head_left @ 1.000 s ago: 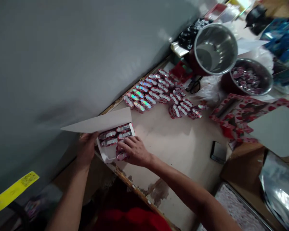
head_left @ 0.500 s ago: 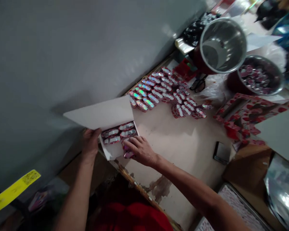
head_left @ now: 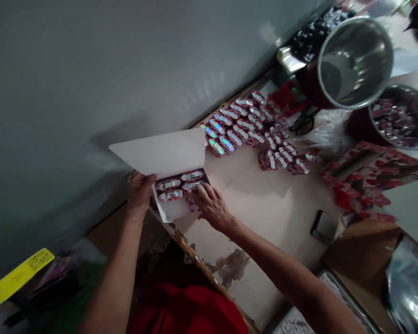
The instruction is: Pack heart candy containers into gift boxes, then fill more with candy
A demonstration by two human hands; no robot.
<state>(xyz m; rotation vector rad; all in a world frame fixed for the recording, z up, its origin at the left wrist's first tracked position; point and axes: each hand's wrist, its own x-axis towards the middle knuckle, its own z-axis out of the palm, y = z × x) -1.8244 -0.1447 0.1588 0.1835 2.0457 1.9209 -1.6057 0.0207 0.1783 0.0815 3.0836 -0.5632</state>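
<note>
**Box on the table's edge, packets only loosely seated**

Head view: the white box (head_left: 170,212) sits at the near-left corner of the table (head_left: 264,204), right on the chipped edge. Its lid (head_left: 160,153) stands raised behind it. The left hand (head_left: 139,192) is closed around the box's left side, with the thumb over the rim. The right hand (head_left: 213,209) lies with its fingers stretched out on the foil packets (head_left: 176,185) at the box's near-right corner. The fingertips cover that spot, so it cannot be told whether they pinch a packet.

The main risk is probably the edge. Only the left hand's grip steadies the box, so a hard push from the right hand could slide or tip it off the table and spill the packets. The packets are glossy and look slippery. One pressed at an angle may ride up over its neighbour or pop out of its row, and the lid would then not lie flat. The raised lid looks like thin card, so it may crease if the left hand squeezes or twists.

Farther along, the loose packets (head_left: 237,130) lie in rows near the wall, with a steel pot (head_left: 355,60) and a filled bowl (head_left: 404,116) beyond them. A sweeping right forearm could scatter the rows.
</note>
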